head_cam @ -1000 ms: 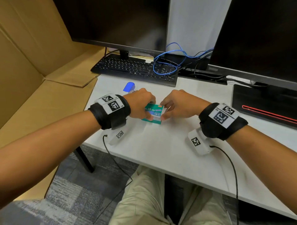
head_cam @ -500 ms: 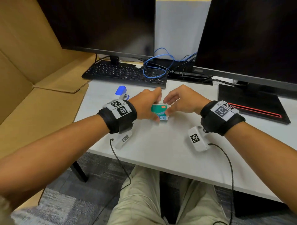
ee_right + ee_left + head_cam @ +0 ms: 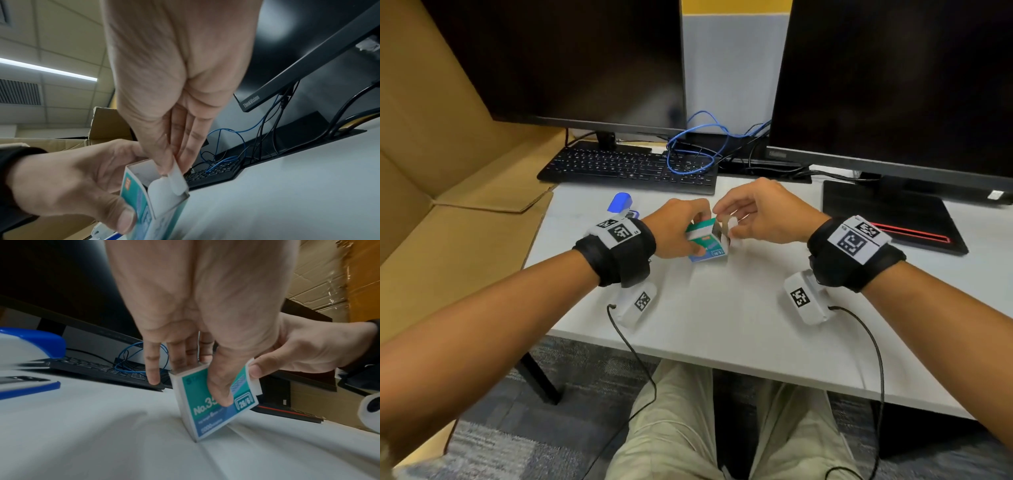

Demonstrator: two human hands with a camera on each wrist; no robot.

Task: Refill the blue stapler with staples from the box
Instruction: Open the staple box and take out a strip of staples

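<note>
— Staple box point(image 3: 705, 241) from the head view?
— It sits tilted just above the white worktop point(image 3: 722, 318), near the black keyboard point(image 3: 630, 168). The left hand point(image 3: 678, 228) grips it with curled fingers; the right hand point(image 3: 760, 212) pinches the opened end flap point(image 3: 722, 228). The blue stapler point(image 3: 621, 204) lies to the left of the box, between the keyboard and the left wrist.

— And the left wrist view?
— Thumb point(image 3: 221, 386) pressed on the teal face of the box point(image 3: 213, 405), other fingers behind it. One lower corner touches the worktop point(image 3: 102, 434). The stapler point(image 3: 30, 344) shows, blurred, to the left of the box, in front of the keyboard point(image 3: 98, 368).

— Right wrist view?
— Right fingers point(image 3: 185, 142) nipped together on the white flap point(image 3: 176, 180), box end open; its contents cannot be made out. The left hand point(image 3: 68, 181) wraps the box point(image 3: 144, 209).
</note>
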